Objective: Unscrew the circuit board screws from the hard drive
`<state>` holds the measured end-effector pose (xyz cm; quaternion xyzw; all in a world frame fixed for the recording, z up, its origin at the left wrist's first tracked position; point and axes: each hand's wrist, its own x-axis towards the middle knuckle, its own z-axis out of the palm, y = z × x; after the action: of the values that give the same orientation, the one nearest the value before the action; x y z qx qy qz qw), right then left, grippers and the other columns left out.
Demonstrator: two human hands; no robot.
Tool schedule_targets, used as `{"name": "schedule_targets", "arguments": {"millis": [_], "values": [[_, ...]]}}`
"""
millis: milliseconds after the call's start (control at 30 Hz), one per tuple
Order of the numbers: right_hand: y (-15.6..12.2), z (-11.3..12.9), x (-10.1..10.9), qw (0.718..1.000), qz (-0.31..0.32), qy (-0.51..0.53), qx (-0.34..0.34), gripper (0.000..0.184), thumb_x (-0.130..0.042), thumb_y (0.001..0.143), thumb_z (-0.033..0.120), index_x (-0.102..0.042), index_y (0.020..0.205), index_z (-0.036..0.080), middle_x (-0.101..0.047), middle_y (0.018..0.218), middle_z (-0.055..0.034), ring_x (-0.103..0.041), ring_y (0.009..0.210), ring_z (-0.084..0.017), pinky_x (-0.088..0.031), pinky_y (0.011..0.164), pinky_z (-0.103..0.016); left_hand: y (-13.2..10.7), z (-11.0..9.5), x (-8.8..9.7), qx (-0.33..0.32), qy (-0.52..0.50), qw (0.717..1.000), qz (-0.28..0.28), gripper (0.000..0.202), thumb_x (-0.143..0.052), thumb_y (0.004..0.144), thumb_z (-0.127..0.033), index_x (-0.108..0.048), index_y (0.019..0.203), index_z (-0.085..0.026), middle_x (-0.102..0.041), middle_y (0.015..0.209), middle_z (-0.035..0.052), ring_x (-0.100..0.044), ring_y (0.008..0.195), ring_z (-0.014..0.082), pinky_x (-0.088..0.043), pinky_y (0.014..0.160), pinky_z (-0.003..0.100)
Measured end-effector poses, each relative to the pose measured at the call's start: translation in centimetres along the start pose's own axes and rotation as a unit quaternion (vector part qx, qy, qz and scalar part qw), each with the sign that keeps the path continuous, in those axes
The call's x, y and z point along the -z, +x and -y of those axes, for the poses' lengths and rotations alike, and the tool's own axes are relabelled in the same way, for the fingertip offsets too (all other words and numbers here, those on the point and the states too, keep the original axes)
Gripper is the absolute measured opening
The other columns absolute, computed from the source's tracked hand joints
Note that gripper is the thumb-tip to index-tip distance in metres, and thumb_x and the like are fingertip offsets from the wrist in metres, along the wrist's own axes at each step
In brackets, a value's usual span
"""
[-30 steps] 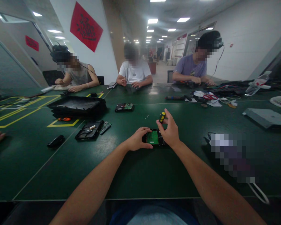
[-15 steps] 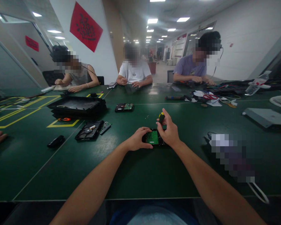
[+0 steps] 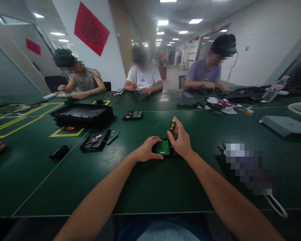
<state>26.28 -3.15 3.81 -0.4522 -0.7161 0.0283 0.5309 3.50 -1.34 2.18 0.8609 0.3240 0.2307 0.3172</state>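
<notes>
A hard drive (image 3: 163, 147) with a green circuit board facing up lies on the green table in front of me. My left hand (image 3: 149, 149) grips its left end, thumb along the near edge and fingers over the far edge. Above its right end, my right hand (image 3: 181, 137) holds a screwdriver (image 3: 173, 125) by its black-and-yellow handle. The screwdriver's tip is hidden behind that hand. Several tiny screws (image 3: 157, 125) lie on the table just beyond the drive.
Left of my hands lie an opened hard drive (image 3: 95, 140), a loose circuit board (image 3: 112, 137) and a black object (image 3: 59, 152). Farther off are another drive (image 3: 132, 115) and a stack of black trays (image 3: 82, 113). A grey metal case (image 3: 286, 125) is at right. Three people sit opposite.
The screwdriver handle has turned in my right hand, showing more of its yellow patches. My left hand and the hard drive stay in place.
</notes>
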Motion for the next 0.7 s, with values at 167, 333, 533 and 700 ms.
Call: {"name": "schedule_targets", "arguments": {"millis": [167,333,533,700], "values": [[0.10,-0.15,0.03,1.000,-0.002,-0.005,0.004,0.071,-0.060,0.096,0.029,-0.029,0.159,0.036,-0.066,0.133,-0.0081,-0.073,0.093,-0.024,-0.064,0.086,-0.050,-0.01,-0.05,0.03,0.000,-0.001,1.000,-0.002,0.086,-0.091,0.067,-0.051,-0.057,0.142,-0.026,-0.049,0.148,0.0132,-0.047,0.140,0.0364,-0.037,0.121,0.055],[0.05,-0.14,0.11,1.000,0.005,0.007,0.002,0.068,-0.054,0.098,0.027,-0.026,0.160,0.036,-0.068,0.128,-0.0077,-0.073,0.096,-0.024,-0.065,0.087,-0.047,-0.02,0.08,0.00,0.003,-0.003,1.000,-0.001,0.087,-0.090,0.068,-0.052,-0.056,0.143,-0.025,-0.049,0.148,0.0135,-0.047,0.140,0.0366,-0.037,0.120,0.055],[0.08,-0.47,-0.07,1.000,-0.015,-0.011,0.007,0.069,-0.062,0.096,0.034,-0.031,0.158,0.033,-0.068,0.118,-0.0089,-0.069,0.087,-0.024,-0.065,0.079,-0.047,0.00,0.19,0.06,-0.001,0.003,1.000,0.007,0.088,-0.090,0.068,-0.053,-0.055,0.144,-0.025,-0.048,0.149,0.0136,-0.046,0.141,0.0359,-0.037,0.121,0.054],[0.06,-0.28,0.08,1.000,0.001,-0.007,0.000,0.069,-0.058,0.099,0.033,-0.027,0.160,0.033,-0.068,0.116,-0.0083,-0.069,0.089,-0.024,-0.064,0.082,-0.048,-0.03,0.06,0.04,-0.002,0.004,1.000,0.003,0.087,-0.089,0.069,-0.053,-0.055,0.143,-0.024,-0.049,0.148,0.0141,-0.046,0.140,0.0351,-0.038,0.120,0.052]]}}
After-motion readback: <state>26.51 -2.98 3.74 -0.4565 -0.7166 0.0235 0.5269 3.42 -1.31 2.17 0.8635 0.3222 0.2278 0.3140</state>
